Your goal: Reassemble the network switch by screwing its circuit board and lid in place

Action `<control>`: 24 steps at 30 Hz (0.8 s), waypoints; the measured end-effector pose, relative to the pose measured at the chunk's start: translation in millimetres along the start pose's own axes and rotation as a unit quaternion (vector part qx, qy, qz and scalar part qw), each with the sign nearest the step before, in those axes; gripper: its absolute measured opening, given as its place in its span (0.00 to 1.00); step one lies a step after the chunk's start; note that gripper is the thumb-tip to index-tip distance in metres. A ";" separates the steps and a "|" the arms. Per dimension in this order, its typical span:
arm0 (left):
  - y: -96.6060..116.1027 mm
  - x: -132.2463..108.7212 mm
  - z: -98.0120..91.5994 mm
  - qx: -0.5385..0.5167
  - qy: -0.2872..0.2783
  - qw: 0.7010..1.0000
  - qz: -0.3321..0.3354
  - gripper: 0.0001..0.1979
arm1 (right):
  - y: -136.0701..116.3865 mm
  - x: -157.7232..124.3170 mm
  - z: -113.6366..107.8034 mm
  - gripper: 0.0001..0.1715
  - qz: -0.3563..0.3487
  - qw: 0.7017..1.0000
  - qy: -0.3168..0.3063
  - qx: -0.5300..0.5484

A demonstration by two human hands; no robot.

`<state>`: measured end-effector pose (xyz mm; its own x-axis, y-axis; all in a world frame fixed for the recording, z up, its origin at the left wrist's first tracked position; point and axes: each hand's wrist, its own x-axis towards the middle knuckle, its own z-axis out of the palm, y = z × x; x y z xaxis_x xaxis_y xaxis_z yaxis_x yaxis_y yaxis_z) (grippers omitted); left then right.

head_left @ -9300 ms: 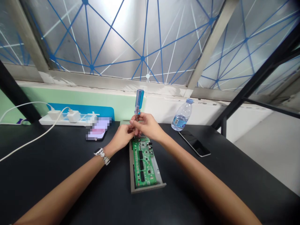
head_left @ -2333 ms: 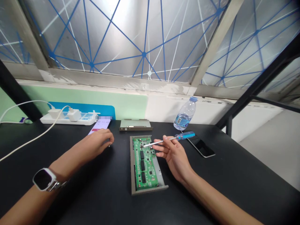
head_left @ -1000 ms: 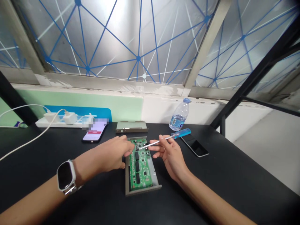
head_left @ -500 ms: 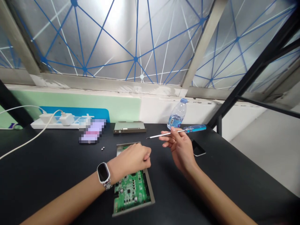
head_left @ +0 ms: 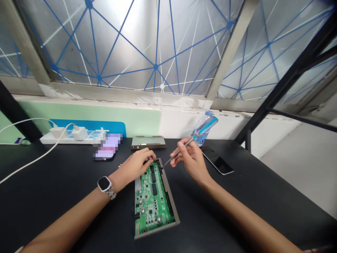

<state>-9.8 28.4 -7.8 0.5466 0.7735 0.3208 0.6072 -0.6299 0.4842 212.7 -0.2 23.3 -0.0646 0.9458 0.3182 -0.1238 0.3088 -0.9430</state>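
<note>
A green circuit board (head_left: 149, 203) lies in a shallow metal tray (head_left: 172, 207) on the black desk. My left hand (head_left: 134, 163), a watch on its wrist, rests over the far end of the board. Its fingers are curled together near the far right corner, and what they pinch, if anything, is hidden. Between the fingers of my right hand (head_left: 191, 158) is a screwdriver (head_left: 204, 128) with a clear blue handle. The shaft slants down to the left, and its tip is at the tray's right rim near the far corner.
Behind the tray lies a flat metal cover (head_left: 149, 142). A water bottle (head_left: 201, 140) and a dark phone (head_left: 218, 161) are at the right. To the left are a lit phone (head_left: 109, 146) and a white power strip (head_left: 47, 138) with cables (head_left: 50, 151).
My left hand has moved off the middle of the board to its far end. My right hand has tilted the screwdriver steeper, bringing its tip down to the tray's rim. The view has shifted slightly.
</note>
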 end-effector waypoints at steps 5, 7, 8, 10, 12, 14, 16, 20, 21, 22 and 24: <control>-4.5 5.5 7.5 0.004 0.043 0.999 -0.007 0.09 | -7.9 35.5 26.7 0.15 -0.049 0.982 -0.110 -0.145; -5.3 6.3 8.7 0.017 0.058 0.998 -0.028 0.09 | -9.8 51.9 38.4 0.12 -0.078 0.969 -0.131 -0.195; -6.0 6.3 9.1 0.023 0.061 0.997 -0.038 0.09 | -9.8 58.9 43.4 0.10 -0.093 0.963 -0.134 -0.214; -7.8 5.5 10.5 0.028 0.065 0.996 -0.050 0.09 | -7.5 68.6 50.3 0.08 -0.111 0.954 -0.137 -0.244; -9.2 4.4 12.2 0.021 0.072 0.996 -0.044 0.09 | -3.3 71.5 52.3 0.07 -0.123 0.947 -0.131 -0.268; -9.0 3.6 13.9 0.006 0.084 0.996 -0.026 0.10 | 1.1 68.6 50.3 0.07 -0.131 0.942 -0.123 -0.284; -6.3 3.4 14.7 -0.016 0.094 0.995 -0.009 0.13 | 4.6 63.1 46.3 0.08 -0.137 0.939 -0.120 -0.292; 3.0 4.5 14.6 -0.071 0.110 0.991 -0.020 0.13 | 7.7 55.7 39.4 0.09 -0.146 0.935 -0.115 -0.302; 4.9 5.0 14.7 -0.084 0.116 0.989 -0.027 0.13 | 8.1 55.3 38.6 0.09 -0.147 0.934 -0.113 -0.306; 6.3 5.4 15.0 -0.096 0.123 0.987 -0.034 0.12 | 8.5 55.4 38.1 0.09 -0.149 0.932 -0.111 -0.312; 7.5 6.2 16.0 -0.113 0.134 0.984 -0.044 0.11 | 9.5 56.0 37.9 0.08 -0.150 0.927 -0.112 -0.326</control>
<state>7.3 27.3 -15.2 0.3070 0.8344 0.4578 0.4859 -0.5510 0.6785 170.4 51.9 35.9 -0.3366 0.7852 0.5197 0.4501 0.6189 -0.6437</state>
